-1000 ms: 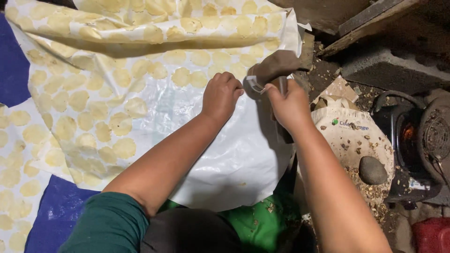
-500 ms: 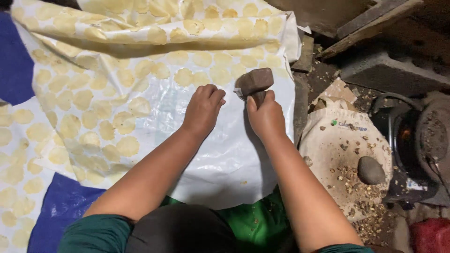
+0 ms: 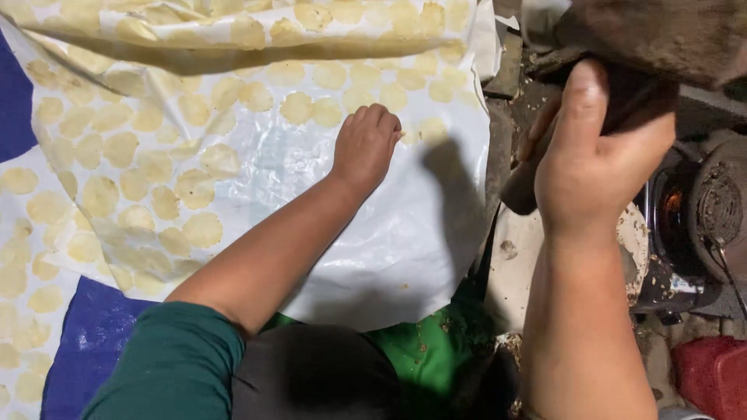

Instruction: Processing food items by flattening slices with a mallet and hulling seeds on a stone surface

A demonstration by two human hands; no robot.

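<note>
Gripping the dark stone (image 3: pixel 622 101) high at upper right, your right hand (image 3: pixel 599 155) could drop it onto the round pale slab (image 3: pixel 521 264) below. Your left hand (image 3: pixel 364 146) rests loosely curled at the centre, fingertips on a yellow disc (image 3: pixel 408 134) — pressing could tear the white plastic sheet (image 3: pixel 389 249). No containers visible.

Two hands, one white plastic sheet (image 3: pixel 389 257), one dark stone (image 3: pixel 654 39) — pale round discs (image 3: pixel 202 229) by the dozens
</note>
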